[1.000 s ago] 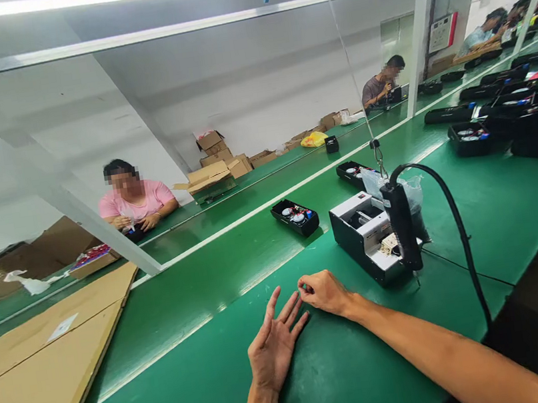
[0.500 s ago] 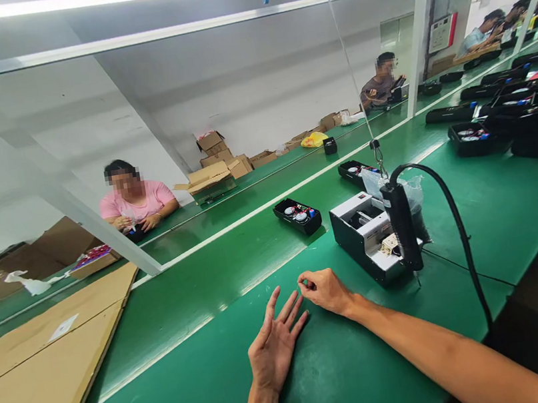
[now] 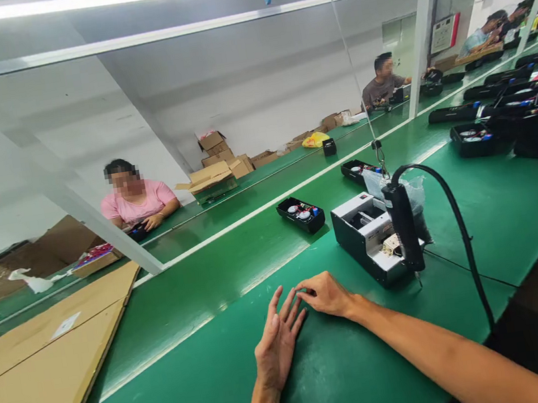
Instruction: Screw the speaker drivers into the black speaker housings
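My left hand [image 3: 278, 338] lies palm down on the green workbench [image 3: 369, 368], its fingers slightly apart and holding nothing. My right hand [image 3: 324, 295] rests just to its right, with the fingers loosely together and touching my left fingertips. No object shows in either hand. Nearest to my right hand stands a silver and black screw feeder [image 3: 366, 239]. An electric screwdriver [image 3: 402, 218] hangs upright in front of it, its tip just above the bench.
A black cord runs from the screwdriver down past the bench's right edge. Black trays with round parts [image 3: 301, 215] sit farther along. A flat cardboard sheet [image 3: 47, 376] lies at left. Behind a glass partition [image 3: 243, 97], co-workers sit at another bench, with cardboard boxes [image 3: 209, 177] beyond.
My left hand has flattened and its fingers have drawn closer together. My right fingers have straightened against my left fingertips. The view has shifted slightly.
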Demonstrator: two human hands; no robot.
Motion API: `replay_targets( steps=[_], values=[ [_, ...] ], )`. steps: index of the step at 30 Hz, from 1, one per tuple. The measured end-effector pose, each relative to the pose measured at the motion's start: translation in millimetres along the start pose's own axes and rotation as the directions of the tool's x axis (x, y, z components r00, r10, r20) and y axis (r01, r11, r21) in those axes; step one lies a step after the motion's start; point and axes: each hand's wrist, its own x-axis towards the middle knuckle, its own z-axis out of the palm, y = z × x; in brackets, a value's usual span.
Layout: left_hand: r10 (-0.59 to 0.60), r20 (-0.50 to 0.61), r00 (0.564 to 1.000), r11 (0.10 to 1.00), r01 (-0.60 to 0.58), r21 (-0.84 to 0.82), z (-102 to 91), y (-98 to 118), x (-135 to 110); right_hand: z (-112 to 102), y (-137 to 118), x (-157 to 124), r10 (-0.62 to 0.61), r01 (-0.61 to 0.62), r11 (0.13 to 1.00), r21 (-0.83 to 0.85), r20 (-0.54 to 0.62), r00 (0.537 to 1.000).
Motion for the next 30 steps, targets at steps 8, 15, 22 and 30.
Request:
replay_targets(
  steps=[8,15,22,30],
  values=[
    [0.053,0.032,0.998,0.952,-0.06,0.299,4.2,-9.0,-1.5,-1.0,-0.1,1.8,0.023,-0.021,0.998,-0.065,0.031,0.999],
    [0.04,0.039,0.998,0.957,-0.05,0.287,3.8,-9.2,-1.5,-5.6,-6.2,1.9,0.066,-0.065,0.994,-0.084,0.014,0.998],
    [-0.008,0.026,1.0,0.989,0.004,0.147,2.3,-1.4,-1.2,-5.5,-4.7,3.7,0.098,-0.099,0.994,-0.053,-0.031,0.995],
    [-0.02,-0.009,1.0,0.995,0.021,0.102,6.7,0.9,-1.1,-4.7,-3.0,4.8,0.141,-0.139,0.99,0.025,-0.084,0.987]
  ],
)
